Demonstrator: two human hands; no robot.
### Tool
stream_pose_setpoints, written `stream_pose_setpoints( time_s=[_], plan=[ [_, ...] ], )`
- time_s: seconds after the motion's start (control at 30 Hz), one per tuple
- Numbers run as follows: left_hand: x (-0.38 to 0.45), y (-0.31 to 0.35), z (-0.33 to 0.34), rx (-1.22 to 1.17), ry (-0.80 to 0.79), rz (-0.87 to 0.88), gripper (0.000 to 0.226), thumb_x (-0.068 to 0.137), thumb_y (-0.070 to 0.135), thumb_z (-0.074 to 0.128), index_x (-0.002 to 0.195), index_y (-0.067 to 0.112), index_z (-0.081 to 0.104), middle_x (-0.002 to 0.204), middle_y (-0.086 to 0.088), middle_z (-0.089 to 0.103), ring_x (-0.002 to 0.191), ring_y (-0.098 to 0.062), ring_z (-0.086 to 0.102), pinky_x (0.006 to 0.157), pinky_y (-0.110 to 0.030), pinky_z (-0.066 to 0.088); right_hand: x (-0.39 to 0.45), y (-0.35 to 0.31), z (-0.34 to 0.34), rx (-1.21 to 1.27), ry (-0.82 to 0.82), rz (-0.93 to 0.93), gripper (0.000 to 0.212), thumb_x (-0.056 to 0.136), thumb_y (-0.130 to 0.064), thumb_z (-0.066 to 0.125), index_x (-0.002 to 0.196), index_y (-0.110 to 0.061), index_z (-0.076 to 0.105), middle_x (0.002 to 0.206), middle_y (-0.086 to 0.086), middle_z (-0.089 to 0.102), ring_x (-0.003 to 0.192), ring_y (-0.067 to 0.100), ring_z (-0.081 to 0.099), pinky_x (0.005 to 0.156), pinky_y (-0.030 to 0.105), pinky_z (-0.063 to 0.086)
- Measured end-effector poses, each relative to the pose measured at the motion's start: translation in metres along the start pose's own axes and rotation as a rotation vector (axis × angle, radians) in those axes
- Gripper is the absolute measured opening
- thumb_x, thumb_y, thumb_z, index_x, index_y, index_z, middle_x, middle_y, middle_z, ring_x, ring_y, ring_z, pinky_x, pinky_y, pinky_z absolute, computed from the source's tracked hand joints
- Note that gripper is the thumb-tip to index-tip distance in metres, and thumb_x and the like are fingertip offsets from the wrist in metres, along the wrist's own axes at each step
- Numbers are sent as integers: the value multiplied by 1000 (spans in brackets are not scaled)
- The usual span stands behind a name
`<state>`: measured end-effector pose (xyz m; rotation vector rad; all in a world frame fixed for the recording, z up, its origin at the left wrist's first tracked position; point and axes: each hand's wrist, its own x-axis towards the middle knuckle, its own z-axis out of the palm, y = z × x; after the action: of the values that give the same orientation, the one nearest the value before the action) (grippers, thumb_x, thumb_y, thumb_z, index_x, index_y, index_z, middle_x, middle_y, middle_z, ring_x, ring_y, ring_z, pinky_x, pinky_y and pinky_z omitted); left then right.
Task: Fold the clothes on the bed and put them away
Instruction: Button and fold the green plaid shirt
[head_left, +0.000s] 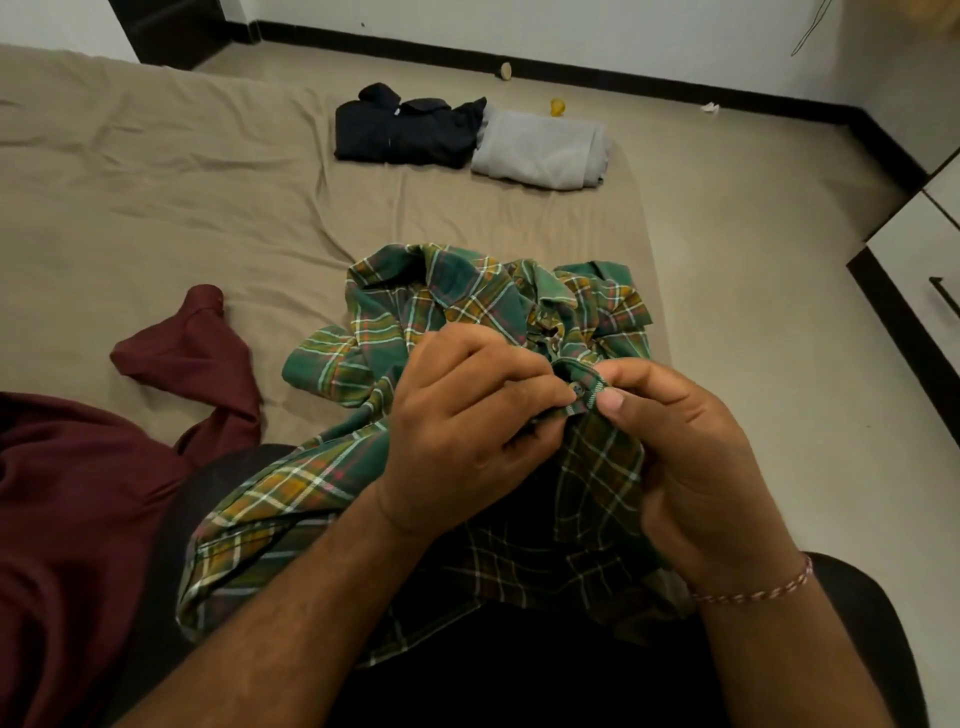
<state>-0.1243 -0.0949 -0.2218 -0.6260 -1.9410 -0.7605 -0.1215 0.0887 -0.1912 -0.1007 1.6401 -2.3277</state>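
Hands: left grip, right grip both pinching crumpled green plaid shirt placket at button.

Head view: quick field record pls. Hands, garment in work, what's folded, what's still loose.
left hand: pinches the plaid shirt's button strip
right hand: pinches the same strip from the other side, thumb beside a button
plaid shirt: green and yellow, crumpled, partly on the bed, partly over the person's lap
folded: black garment and grey garment, side by side at the far edge of the bed
loose: maroon garment spread unfolded at left
bed: beige sheet, wrinkled
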Motion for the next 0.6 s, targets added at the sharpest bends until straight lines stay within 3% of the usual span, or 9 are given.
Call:
stream_pose_setpoints(
  time_s=[0.1, 0.2, 0.3, 0.47, 0.6],
  plan=[
    [-2, -1, 3, -25, -38, 8, 6, 87, 8, 79, 82, 7, 82, 102, -6, 77, 86, -33, 66, 76, -49, 50, 1, 2, -1, -123, 20, -108, 20, 76, -23, 78, 94, -14, 75, 99, 18, 68, 95, 32, 64, 92, 47, 54],
    [-5, -2, 5, -138, -105, -60, 1, 84, 5, 79, 84, 6, 80, 112, -6, 75, 95, -32, 66, 85, -46, 49, 3, 4, -4, -278, 10, -220, 15, 81, -18, 76, 95, -12, 73, 95, 12, 70, 92, 27, 67, 87, 40, 59],
    [-6, -2, 7, -293, -163, -191, 11, 78, -3, 82, 83, 4, 74, 107, -5, 76, 98, -23, 66, 90, -39, 47, 5, 7, -7, -400, 16, -317, 12, 84, -7, 76, 96, -11, 73, 94, 8, 73, 91, 23, 70, 83, 35, 60],
    [-9, -6, 8, -429, -268, -487, 31, 80, 2, 84, 106, 15, 72, 102, 12, 68, 90, -12, 63, 80, -24, 50, 12, 14, -15, -576, 66, -430, 19, 86, -2, 77, 96, -17, 76, 96, 0, 77, 93, 19, 73, 85, 30, 60],
    [-13, -8, 12, -414, -283, -569, 27, 80, 6, 86, 103, 15, 77, 95, 12, 70, 79, -12, 62, 73, -22, 51, 15, 23, -22, -561, 109, -446, 17, 85, -2, 78, 95, -15, 74, 95, 0, 75, 90, 15, 72, 82, 26, 58]
  ],
)
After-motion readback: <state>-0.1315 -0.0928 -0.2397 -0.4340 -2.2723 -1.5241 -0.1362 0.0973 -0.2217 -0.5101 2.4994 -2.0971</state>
